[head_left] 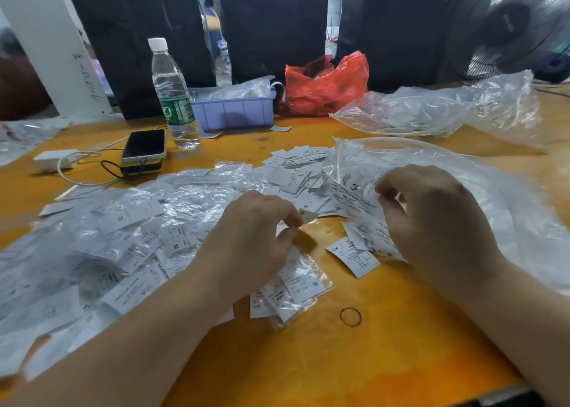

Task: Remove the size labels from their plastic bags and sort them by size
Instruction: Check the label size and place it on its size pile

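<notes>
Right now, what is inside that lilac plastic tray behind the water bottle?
The lilac plastic tray holds crumpled clear plastic bags with white labels showing through above the rim. Its wall hides whatever lies deeper, so how full it is cannot be told.

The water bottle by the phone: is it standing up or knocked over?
Standing upright. The water bottle rests on its base on the orange table, white cap on top.

Orange surface (354, 360), white labels (353, 257), clear plastic

The labels are white with black print and size letters; their bags (296, 295) are clear and glossy. A red bag (327, 85), a lilac bin (237, 110), a clear bottle (174, 95) with white cap and green wrapper, a black-screened phone (145, 144) and a brown rubber band (350, 316) complete the colours.
</notes>
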Demonstrator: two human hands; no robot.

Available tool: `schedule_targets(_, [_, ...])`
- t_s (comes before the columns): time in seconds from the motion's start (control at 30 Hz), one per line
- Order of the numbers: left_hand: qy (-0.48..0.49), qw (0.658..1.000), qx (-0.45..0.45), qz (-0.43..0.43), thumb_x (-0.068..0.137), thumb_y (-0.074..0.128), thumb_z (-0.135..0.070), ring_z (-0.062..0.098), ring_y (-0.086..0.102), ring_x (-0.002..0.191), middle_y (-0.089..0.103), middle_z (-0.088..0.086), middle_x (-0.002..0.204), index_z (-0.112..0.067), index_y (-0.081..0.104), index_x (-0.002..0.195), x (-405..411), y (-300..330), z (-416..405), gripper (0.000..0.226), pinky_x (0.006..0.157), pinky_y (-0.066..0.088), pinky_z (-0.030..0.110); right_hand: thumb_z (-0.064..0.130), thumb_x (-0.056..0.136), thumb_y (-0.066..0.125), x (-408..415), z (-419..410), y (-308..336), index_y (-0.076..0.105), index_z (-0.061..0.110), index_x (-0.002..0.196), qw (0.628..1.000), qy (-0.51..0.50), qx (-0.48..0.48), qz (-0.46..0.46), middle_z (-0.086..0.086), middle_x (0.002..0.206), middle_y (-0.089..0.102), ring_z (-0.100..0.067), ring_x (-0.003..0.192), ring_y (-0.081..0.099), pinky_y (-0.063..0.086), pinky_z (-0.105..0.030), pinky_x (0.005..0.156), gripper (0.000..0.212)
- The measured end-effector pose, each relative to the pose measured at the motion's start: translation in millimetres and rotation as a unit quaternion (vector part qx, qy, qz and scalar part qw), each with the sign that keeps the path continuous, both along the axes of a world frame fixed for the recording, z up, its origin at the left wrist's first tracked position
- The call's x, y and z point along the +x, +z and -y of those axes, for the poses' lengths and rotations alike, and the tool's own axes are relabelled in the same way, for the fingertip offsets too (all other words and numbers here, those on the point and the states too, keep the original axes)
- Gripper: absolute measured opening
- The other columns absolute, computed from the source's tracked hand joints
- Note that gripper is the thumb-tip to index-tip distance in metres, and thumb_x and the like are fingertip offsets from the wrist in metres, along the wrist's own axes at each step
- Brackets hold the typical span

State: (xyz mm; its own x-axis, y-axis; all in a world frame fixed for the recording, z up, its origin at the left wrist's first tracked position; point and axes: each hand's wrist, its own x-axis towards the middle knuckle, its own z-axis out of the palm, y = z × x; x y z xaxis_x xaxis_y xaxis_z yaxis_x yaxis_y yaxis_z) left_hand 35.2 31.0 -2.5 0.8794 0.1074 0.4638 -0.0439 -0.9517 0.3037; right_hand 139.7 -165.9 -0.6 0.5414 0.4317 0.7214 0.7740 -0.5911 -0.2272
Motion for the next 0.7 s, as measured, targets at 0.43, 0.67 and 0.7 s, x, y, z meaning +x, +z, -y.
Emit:
schedule_targets(0.43, [0.007, 0.954, -0.297, 0.024, 0.091, 0.061, -0.016, -0.002, 0.063, 0.083, 0.070, -0.010, 0.084, -0.031, 0.059, 0.107, -6, 14, -18, 0.022, 0.064, 0.053, 0.014, 0.002, 0.083, 0.072, -9, -4, 6, 0.074, 0.009, 0.104, 0.996, 0.057, 0.050, -0.044, 0.004, 0.085, 0.068, 0.002, 0.070, 0.059, 0.047, -0.009, 0.071, 0.022])
schedule_targets(0.67, [-0.020, 0.936, -0.350, 0.018, 0.088, 0.051, -0.015, 0.004, 0.055, 0.065, 0.066, -0.009, 0.070, -0.016, 0.066, 0.080, -12, 23, -20, 0.017, 0.055, 0.043, 0.015, 0.011, 0.083, 0.074, -18, -35, 32, 0.072, 0.032, 0.084, 0.944, 0.196, 0.170, -0.204, 0.015, 0.071, 0.070, -0.002, 0.064, 0.064, 0.050, -0.011, 0.060, 0.021])
schedule_targets(0.7, [-0.017, 0.933, -0.358, 0.022, 0.084, 0.050, -0.021, 0.002, 0.052, 0.062, 0.063, -0.010, 0.066, -0.016, 0.065, 0.078, -12, 24, -21, 0.017, 0.054, 0.041, 0.014, 0.011, 0.083, 0.074, -19, -43, 37, 0.072, 0.032, 0.081, 0.929, 0.222, 0.184, -0.233, 0.014, 0.072, 0.072, -0.002, 0.061, 0.063, 0.051, -0.013, 0.059, 0.021])
